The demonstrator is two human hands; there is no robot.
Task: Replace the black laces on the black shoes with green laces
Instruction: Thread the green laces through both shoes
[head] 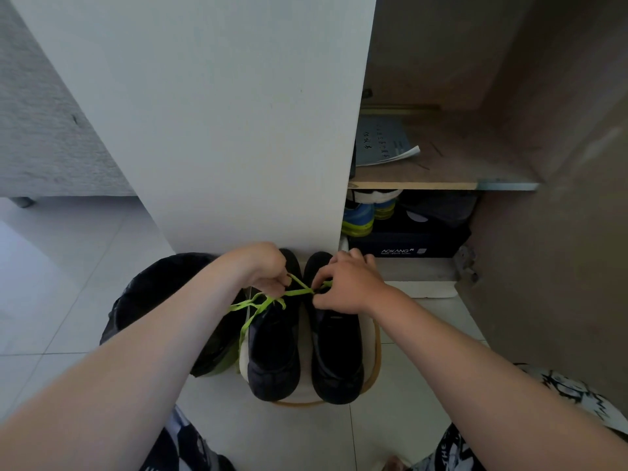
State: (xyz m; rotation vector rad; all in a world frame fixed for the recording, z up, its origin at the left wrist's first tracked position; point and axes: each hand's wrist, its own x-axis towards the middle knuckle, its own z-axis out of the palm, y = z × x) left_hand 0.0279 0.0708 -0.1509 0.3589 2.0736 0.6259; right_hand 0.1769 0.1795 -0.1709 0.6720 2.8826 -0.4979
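Two black shoes stand side by side on a small round stool (375, 355), toes pointing away from me. Over the left shoe (275, 348) runs a bright green lace (258, 309), with loose lengths trailing off its left side. My left hand (263, 266) pinches one part of that lace above the shoe's front. My right hand (346, 287) pinches another part of the same lace over the right shoe (336, 355), so the lace stretches between both hands. No lace shows on the right shoe.
A bin lined with a black bag (163, 300) stands just left of the stool. A white cupboard panel (217, 113) rises right behind the shoes. To the right, an open cupboard holds a dark shoe box (404, 244), blue-yellow sneakers (360, 219) and a booklet (384, 141). The floor is pale tile.
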